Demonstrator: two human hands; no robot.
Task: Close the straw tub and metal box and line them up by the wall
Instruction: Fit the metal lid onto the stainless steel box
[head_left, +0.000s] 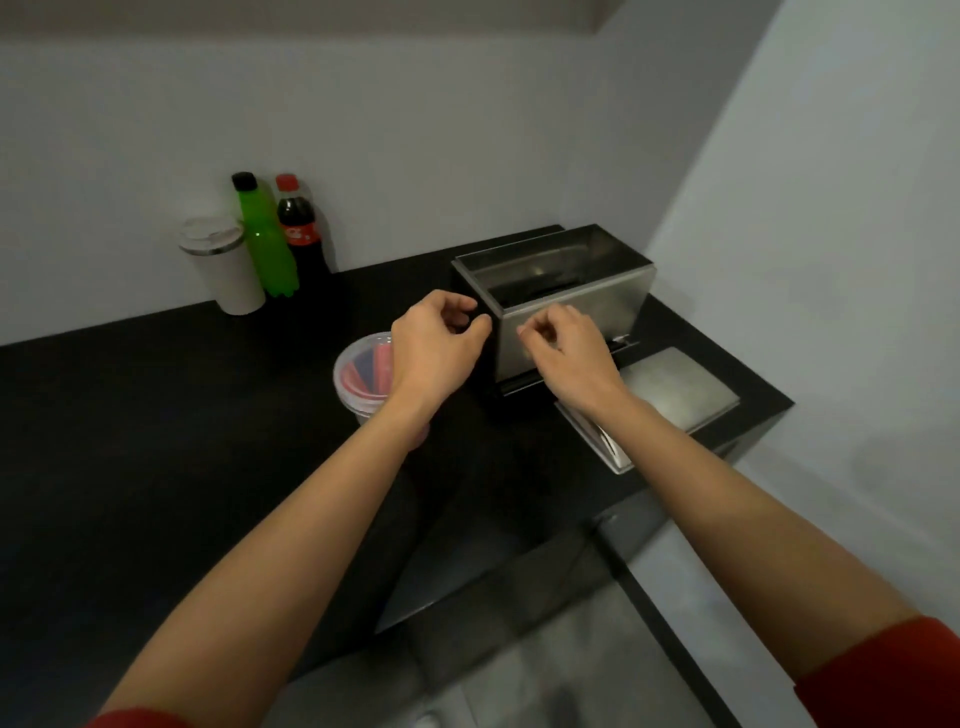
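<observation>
The metal box stands open on the black counter near the right wall, its inside dark. Its flat metal lid lies on the counter to the right of it, partly under my right forearm. The clear round straw tub, with red and blue straws inside, sits left of the box, half hidden by my left wrist; I cannot tell whether a lid is on it. My left hand hovers at the box's near left corner, fingers curled and empty. My right hand hovers against the box's front face, fingers loosely curled, holding nothing.
By the back wall stand a white tumbler, a green bottle and a dark cola bottle. The counter ends at the right and front edges, with grey floor below.
</observation>
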